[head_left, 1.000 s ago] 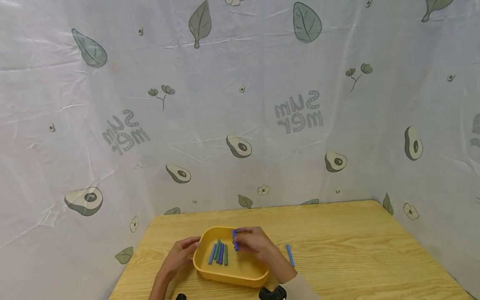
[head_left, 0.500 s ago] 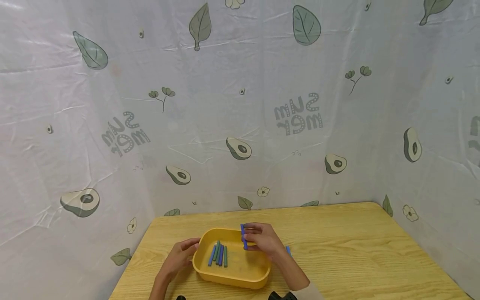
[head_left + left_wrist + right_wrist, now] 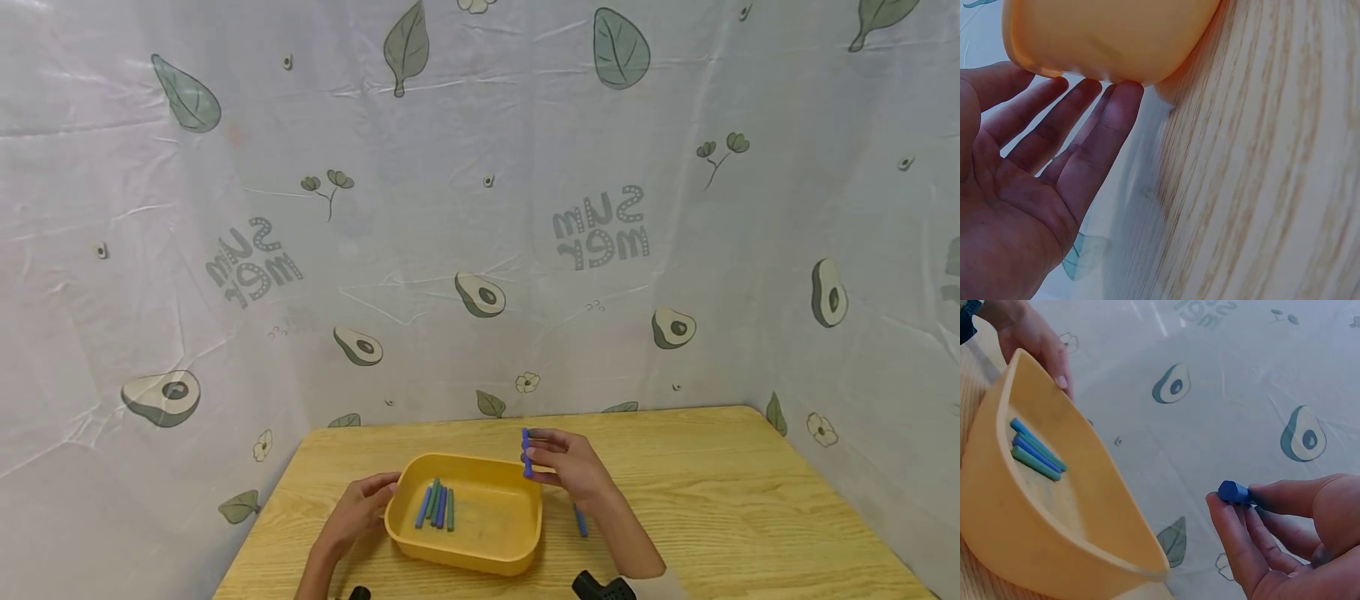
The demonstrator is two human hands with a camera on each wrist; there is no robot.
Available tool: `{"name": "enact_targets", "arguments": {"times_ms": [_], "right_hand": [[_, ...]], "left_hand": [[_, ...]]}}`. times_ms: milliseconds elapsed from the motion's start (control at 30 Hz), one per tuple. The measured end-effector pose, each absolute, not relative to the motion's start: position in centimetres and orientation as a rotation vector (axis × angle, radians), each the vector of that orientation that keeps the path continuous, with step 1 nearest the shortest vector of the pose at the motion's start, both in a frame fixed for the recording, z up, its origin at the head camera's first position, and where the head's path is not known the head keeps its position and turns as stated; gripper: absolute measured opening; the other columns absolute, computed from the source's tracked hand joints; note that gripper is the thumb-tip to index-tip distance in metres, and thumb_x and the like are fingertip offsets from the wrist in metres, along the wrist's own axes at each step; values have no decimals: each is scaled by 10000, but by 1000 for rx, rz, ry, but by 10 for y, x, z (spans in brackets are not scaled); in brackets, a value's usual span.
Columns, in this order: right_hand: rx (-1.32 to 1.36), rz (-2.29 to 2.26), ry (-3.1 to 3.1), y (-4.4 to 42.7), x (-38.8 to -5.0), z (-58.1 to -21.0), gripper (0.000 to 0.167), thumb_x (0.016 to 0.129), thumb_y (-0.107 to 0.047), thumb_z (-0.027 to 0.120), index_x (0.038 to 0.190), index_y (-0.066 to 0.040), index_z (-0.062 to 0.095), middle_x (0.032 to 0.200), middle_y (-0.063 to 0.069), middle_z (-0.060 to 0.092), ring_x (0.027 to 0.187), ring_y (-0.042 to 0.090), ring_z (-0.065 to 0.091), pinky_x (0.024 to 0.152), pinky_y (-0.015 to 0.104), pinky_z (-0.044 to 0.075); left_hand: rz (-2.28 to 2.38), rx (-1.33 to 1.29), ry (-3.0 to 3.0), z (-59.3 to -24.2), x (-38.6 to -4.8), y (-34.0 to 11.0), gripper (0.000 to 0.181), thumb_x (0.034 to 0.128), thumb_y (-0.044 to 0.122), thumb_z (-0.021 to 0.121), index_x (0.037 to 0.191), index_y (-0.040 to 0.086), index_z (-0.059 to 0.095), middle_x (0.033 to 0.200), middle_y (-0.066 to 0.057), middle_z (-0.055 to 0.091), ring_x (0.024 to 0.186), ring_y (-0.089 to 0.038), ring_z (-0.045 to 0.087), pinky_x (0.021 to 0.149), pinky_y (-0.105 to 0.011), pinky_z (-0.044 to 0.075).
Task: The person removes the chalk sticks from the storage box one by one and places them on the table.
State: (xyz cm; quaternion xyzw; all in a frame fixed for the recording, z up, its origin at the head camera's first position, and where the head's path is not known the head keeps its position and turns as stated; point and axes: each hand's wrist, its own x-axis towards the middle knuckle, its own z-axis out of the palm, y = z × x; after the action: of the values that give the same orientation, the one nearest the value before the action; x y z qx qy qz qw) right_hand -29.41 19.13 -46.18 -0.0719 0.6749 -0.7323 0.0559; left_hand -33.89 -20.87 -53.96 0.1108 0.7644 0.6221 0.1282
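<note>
In the head view, my right hand (image 3: pixel 570 462) pinches a blue chalk stick (image 3: pixel 527 454) between thumb and fingertips, just above the tray's right rear corner. The stick's blue end (image 3: pixel 1230 491) faces the camera in the right wrist view. My left hand (image 3: pixel 363 508) rests against the left side of the yellow tray (image 3: pixel 465 557). Its fairly straight fingers (image 3: pixel 1100 150) touch the outer wall with their tips in the left wrist view. Several blue and green chalk sticks (image 3: pixel 434 505) lie side by side in the tray's left half.
One more blue chalk stick (image 3: pixel 581 522) lies on the wooden table (image 3: pixel 712 500) right of the tray, partly behind my right forearm. A printed plastic sheet (image 3: pixel 420 233) hangs behind the table and along its sides.
My right hand has lifted the blue chalk stick out of the tray and moved it right and back, over the rim. The left hand and the tray have stayed put.
</note>
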Motion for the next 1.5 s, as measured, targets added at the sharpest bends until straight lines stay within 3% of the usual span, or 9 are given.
{"name": "enact_targets", "arguments": {"times_ms": [200, 600, 800, 933, 1200, 1500], "right_hand": [[-193, -2163, 2083, 211, -289, -464, 530, 1073, -72, 645, 1532, 129, 472, 1267, 133, 717, 1003, 149, 746, 890, 353, 665], [-124, -2026, 2147, 251, -282, -480, 579, 1065, -89, 649, 1527, 181, 430, 1165, 99, 734, 987, 159, 753, 933, 404, 658], [51, -1986, 2233, 259, -279, -497, 520, 1033, -57, 668, 1467, 182, 510, 1142, 192, 758, 1022, 268, 777, 879, 385, 668], [204, -1959, 2301, 262, -280, -511, 447, 1008, -30, 692, 1400, 161, 593, 1152, 221, 768, 977, 252, 778, 815, 369, 674], [265, -1908, 2424, 258, -281, -527, 401, 963, 0, 715, 1320, 166, 644, 1049, 207, 773, 814, 214, 748, 722, 382, 672], [369, -1827, 2531, 247, -281, -534, 315, 900, 2, 777, 1199, 94, 740, 965, 138, 801, 782, 198, 746, 673, 366, 664]], "left_hand": [[1818, 340, 2209, -539, -337, -208, 572, 1120, 318, 599, 1544, -58, 528, 1543, -305, 565, 1237, -322, 716, 921, -463, 661], [1835, 335, 2223, -538, -335, -208, 582, 1114, 319, 610, 1541, -67, 527, 1551, -313, 553, 1249, -344, 706, 921, -474, 660], [1841, 353, 2216, -539, -336, -208, 587, 1114, 321, 609, 1547, -66, 520, 1547, -314, 555, 1240, -348, 712, 911, -471, 663], [1839, 351, 2222, -539, -336, -208, 588, 1112, 327, 613, 1545, -61, 525, 1548, -311, 556, 1236, -343, 714, 910, -471, 663], [1836, 349, 2226, -540, -335, -209, 571, 1116, 323, 606, 1543, -50, 535, 1556, -308, 550, 1222, -321, 722, 900, -455, 666], [1835, 346, 2222, -540, -336, -209, 579, 1113, 332, 610, 1544, -47, 535, 1553, -304, 555, 1231, -335, 717, 905, -468, 665]]}}
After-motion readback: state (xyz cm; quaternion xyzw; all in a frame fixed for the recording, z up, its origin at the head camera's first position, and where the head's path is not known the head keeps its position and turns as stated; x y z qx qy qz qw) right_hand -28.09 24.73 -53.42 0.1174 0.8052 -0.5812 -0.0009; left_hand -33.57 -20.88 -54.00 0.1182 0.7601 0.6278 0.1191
